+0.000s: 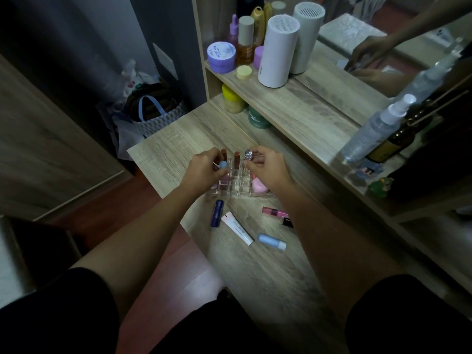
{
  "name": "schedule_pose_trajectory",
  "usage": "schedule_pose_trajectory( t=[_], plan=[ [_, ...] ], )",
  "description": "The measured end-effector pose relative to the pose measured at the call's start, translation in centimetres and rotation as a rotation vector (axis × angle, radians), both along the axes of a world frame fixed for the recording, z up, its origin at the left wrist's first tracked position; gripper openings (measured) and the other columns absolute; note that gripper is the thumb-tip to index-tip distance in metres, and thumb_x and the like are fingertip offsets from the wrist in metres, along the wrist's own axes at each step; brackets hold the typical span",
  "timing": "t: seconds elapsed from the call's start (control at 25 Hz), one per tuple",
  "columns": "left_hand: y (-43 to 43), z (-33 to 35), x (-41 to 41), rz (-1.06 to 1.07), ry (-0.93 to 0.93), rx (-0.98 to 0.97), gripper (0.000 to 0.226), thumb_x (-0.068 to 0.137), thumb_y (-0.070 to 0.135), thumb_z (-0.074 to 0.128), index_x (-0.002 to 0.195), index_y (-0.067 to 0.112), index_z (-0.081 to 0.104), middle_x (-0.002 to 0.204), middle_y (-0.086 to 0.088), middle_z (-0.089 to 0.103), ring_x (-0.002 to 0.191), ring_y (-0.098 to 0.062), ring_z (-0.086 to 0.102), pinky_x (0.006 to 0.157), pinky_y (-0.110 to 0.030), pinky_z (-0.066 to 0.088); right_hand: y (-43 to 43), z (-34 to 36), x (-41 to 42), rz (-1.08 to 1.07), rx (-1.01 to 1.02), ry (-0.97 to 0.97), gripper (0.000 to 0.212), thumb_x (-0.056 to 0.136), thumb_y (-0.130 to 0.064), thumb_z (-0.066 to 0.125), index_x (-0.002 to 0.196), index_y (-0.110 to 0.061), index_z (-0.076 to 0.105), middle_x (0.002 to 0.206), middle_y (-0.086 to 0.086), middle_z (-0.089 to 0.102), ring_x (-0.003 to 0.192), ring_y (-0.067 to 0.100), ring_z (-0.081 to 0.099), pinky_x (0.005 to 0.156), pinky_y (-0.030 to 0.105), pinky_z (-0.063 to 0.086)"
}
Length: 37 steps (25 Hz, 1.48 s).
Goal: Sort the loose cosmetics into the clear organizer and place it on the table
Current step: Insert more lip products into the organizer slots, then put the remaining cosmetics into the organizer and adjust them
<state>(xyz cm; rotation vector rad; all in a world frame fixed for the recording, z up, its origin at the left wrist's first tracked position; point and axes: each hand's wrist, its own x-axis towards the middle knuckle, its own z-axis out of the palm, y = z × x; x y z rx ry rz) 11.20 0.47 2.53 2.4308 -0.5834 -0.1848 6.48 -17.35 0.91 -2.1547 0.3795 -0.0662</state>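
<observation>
In clear organizer (237,186) | brown lipsticks (237,159) upright | pink compact (259,186)

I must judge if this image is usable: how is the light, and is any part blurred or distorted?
Head view: dim overall, brightest around the clear organizer and both hands, left hand and right hand; corners fall dark; the spray bottle at the right edge looks smeared; wide-angle lens bends the table edges; the mirror reflects an arm.
</observation>
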Motion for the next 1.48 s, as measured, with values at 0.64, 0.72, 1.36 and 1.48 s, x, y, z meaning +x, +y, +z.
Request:
schedule_pose_trajectory(
  t=[0.64,0.72,1.36,1.48],
  plan=[
    [0.1,-0.2,0.0,0.049,0.051,-0.018,0.027,0.077,0.02,0.073,0.094,0.009,0.056,0.09,-0.012,0.07,0.079,-0.022,0.067,0.07,-0.035,0.057,-0.1,1.3,-0.1,0.023,0.082,0.038,0.043,0.081,-0.007,0.07,0.123,-0.013,0.059,0.113,0.006,0.068,0.092,0.009,0.061,0.088,0.023,0.052],
    [0.4,-0.3,-1.3,0.042,0.076,-0.035,0.03,0.077,0.021,0.074,0.097,0.009,0.056,0.093,-0.013,0.069,0.079,-0.021,0.067,0.068,-0.032,0.056,-0.1,1.5,-1.7,0.027,0.086,0.056,0.045,0.08,-0.006,0.07,0.123,-0.011,0.058,0.115,0.007,0.067,0.093,0.008,0.06,0.085,0.017,0.05],
    [1.0,-3.5,-6.7,-0.883,-0.089,0.622,0.047,0.085,0.017,0.056,0.132,0.016,0.049,0.143,-0.003,0.047,0.13,-0.023,0.041,0.109,-0.034,0.035,-2.5,-0.5,-8.5,0.521,-0.557,0.384,0.032,0.084,-0.022,0.065,0.113,-0.008,0.064,0.11,0.011,0.069,0.099,0.025,0.064,0.088,0.032,0.051],
    [0.0,-3.7,-7.3,-0.906,-0.225,0.702,0.035,0.091,0.017,0.044,0.124,0.016,0.052,0.131,-0.006,0.055,0.115,-0.027,0.047,0.095,-0.039,0.043,-1.1,-1.3,-8.8,0.511,-0.621,0.382,0.026,0.087,-0.016,0.062,0.113,-0.011,0.063,0.113,0.01,0.067,0.104,0.025,0.06,0.093,0.037,0.05]
  ],
)
